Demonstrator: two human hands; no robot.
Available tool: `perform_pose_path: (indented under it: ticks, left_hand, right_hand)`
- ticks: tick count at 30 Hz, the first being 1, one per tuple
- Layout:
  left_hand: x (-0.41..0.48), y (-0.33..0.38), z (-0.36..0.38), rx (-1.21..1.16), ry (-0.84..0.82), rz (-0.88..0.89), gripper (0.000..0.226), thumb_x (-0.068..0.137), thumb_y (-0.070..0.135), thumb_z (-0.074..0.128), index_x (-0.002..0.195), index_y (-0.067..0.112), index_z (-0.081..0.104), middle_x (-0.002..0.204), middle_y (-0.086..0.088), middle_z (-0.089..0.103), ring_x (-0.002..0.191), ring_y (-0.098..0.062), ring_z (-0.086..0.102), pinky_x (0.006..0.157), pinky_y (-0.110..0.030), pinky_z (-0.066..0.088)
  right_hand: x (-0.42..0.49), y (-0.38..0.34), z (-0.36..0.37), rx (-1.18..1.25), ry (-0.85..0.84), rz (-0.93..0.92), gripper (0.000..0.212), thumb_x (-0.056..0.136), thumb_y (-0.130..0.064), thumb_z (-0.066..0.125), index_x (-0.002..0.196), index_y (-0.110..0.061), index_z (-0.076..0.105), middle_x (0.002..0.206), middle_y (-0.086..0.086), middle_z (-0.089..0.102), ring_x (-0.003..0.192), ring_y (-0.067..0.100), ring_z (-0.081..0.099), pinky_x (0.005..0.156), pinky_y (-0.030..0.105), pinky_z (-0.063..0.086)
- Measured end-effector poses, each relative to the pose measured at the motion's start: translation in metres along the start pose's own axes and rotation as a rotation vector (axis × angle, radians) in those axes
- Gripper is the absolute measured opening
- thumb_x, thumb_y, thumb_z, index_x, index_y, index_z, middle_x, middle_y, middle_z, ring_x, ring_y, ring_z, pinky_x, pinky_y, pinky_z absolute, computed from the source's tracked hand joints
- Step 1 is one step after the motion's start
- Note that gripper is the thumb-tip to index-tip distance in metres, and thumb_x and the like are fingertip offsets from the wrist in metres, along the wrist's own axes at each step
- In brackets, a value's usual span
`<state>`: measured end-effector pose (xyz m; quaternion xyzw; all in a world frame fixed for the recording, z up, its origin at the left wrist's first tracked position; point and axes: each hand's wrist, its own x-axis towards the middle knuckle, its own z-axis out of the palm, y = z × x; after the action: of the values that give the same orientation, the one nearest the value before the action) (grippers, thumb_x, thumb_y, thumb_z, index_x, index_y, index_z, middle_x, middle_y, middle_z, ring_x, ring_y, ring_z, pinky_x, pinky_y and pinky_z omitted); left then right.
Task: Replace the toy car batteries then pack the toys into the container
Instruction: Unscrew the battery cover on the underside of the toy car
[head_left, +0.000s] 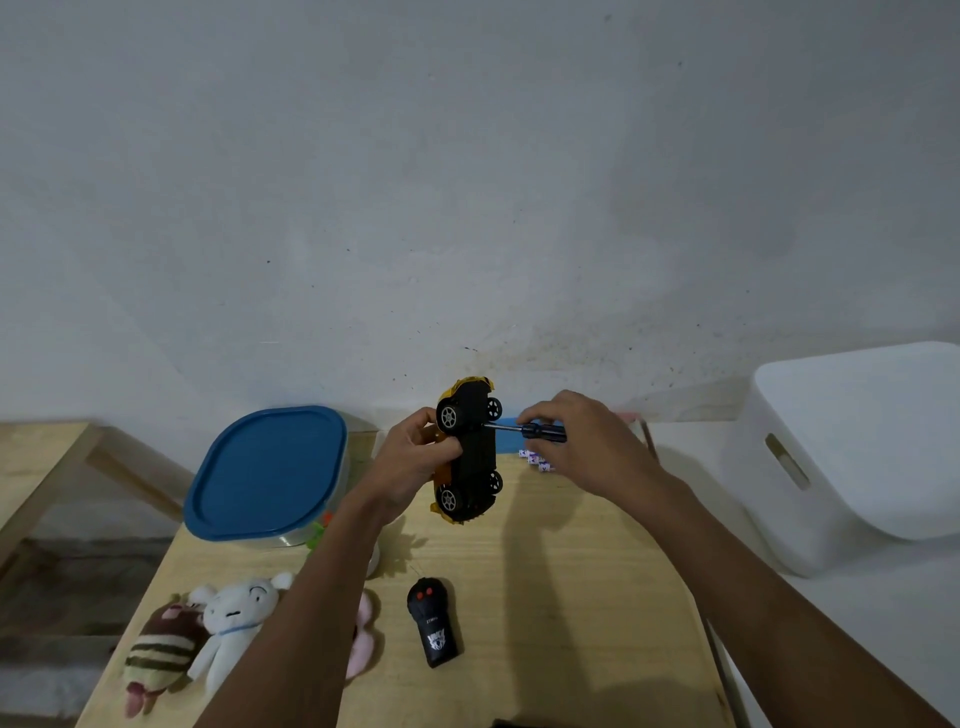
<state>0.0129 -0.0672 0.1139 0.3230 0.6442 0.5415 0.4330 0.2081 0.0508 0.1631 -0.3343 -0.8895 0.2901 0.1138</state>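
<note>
Above the counter (545, 571), a toy car (469, 451) is gripped underside-out by the left hand (410, 462), while a screwdriver (524, 430) is pinched against it by the right hand (582, 441).

- light wooden table (571, 597), pushed up against a scuffed grey-white wall (467, 182)
- second wooden table (47, 447) off to the left, just its corner showing
- big white bin (857, 441) with a handle slot, sitting on a white surface (857, 623) to the right
- some flat blue thing (506, 441) at the table's far edge, can't tell what

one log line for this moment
left hand grips toy car, underside toward camera | right hand holds screwdriver, tip at car underside | container lid on
</note>
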Motion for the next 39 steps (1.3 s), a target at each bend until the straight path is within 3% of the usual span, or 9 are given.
perform_pose_path:
  ticks: [3,6,13,17,20,25,29,33,39]
  left_hand:
    - [-0.001,0.002,0.002,-0.005,-0.009,0.010,0.044,0.075,0.016,0.067,0.117,0.005,0.059,0.108,-0.019,0.070,0.097,-0.032,0.069,0.083,-0.042,0.057]
    - [-0.002,0.003,0.003,-0.011,-0.014,0.028,0.049,0.072,0.020,0.071,0.118,0.006,0.059,0.108,-0.020,0.070,0.098,-0.034,0.069,0.085,-0.046,0.057]
    - [-0.002,0.006,-0.002,-0.037,-0.003,0.045,0.054,0.070,0.023,0.072,0.119,0.006,0.059,0.109,-0.019,0.070,0.098,-0.035,0.069,0.086,-0.049,0.056]
    - [-0.003,0.007,0.001,-0.044,-0.017,0.045,0.062,0.064,0.029,0.074,0.119,0.005,0.060,0.109,-0.019,0.070,0.097,-0.034,0.069,0.087,-0.050,0.055]
    - [-0.004,0.007,0.001,-0.036,-0.023,0.044,0.059,0.064,0.030,0.074,0.117,0.007,0.061,0.103,-0.014,0.072,0.094,-0.031,0.070,0.086,-0.049,0.056]
    - [-0.006,0.006,-0.003,-0.039,-0.011,0.043,0.058,0.063,0.030,0.074,0.115,0.009,0.061,0.101,-0.012,0.072,0.093,-0.032,0.070,0.086,-0.051,0.055]
    - [-0.006,0.005,-0.003,-0.048,-0.018,0.049,0.055,0.067,0.029,0.074,0.116,0.009,0.062,0.106,-0.016,0.071,0.098,-0.035,0.069,0.088,-0.051,0.056]
    - [-0.006,0.005,-0.001,-0.048,-0.030,0.046,0.052,0.069,0.026,0.074,0.116,0.010,0.062,0.106,-0.016,0.071,0.096,-0.032,0.070,0.085,-0.047,0.057]
    - [-0.006,0.005,-0.001,-0.059,-0.015,0.048,0.046,0.074,0.020,0.071,0.117,0.010,0.061,0.102,-0.011,0.073,0.094,-0.029,0.071,0.080,-0.043,0.057]
  right_hand:
    - [0.001,0.000,-0.003,-0.086,-0.099,0.085,0.025,0.089,-0.047,0.060,0.100,-0.029,0.073,0.092,-0.005,0.071,0.083,0.015,0.066,0.074,0.034,0.055]
    - [0.000,-0.005,-0.007,-0.171,-0.105,0.119,0.049,0.095,-0.054,0.043,0.068,-0.018,0.062,0.064,-0.001,0.063,0.060,0.018,0.060,0.054,0.028,0.045]
    - [-0.007,-0.014,-0.014,-0.201,0.032,0.001,0.024,0.095,-0.043,0.056,0.117,-0.039,0.066,0.107,-0.010,0.062,0.097,0.012,0.060,0.054,0.014,0.023]
    - [-0.005,-0.015,-0.011,-0.139,-0.074,0.132,0.039,0.092,-0.057,0.050,0.090,-0.027,0.073,0.084,-0.009,0.072,0.081,0.014,0.068,0.058,0.018,0.040]
    - [-0.004,-0.017,-0.010,-0.271,-0.039,0.121,0.053,0.097,-0.055,0.040,0.074,-0.014,0.066,0.062,-0.002,0.061,0.063,0.020,0.061,0.049,0.023,0.033]
    - [-0.005,-0.018,-0.011,-0.233,0.045,-0.015,0.023,0.092,-0.044,0.059,0.112,-0.037,0.067,0.104,-0.011,0.062,0.092,0.014,0.061,0.064,0.025,0.038]
    - [-0.002,-0.014,-0.004,-0.079,-0.048,0.090,0.028,0.087,-0.052,0.060,0.102,-0.030,0.071,0.091,-0.008,0.070,0.083,0.015,0.068,0.072,0.033,0.054]
    - [-0.003,-0.016,-0.003,-0.164,-0.061,0.127,0.053,0.095,-0.055,0.042,0.073,-0.014,0.066,0.066,0.000,0.067,0.063,0.023,0.066,0.054,0.030,0.045]
    - [-0.009,-0.020,-0.012,-0.247,0.051,-0.016,0.019,0.093,-0.045,0.057,0.109,-0.038,0.065,0.105,-0.012,0.068,0.093,0.013,0.064,0.067,0.025,0.041]
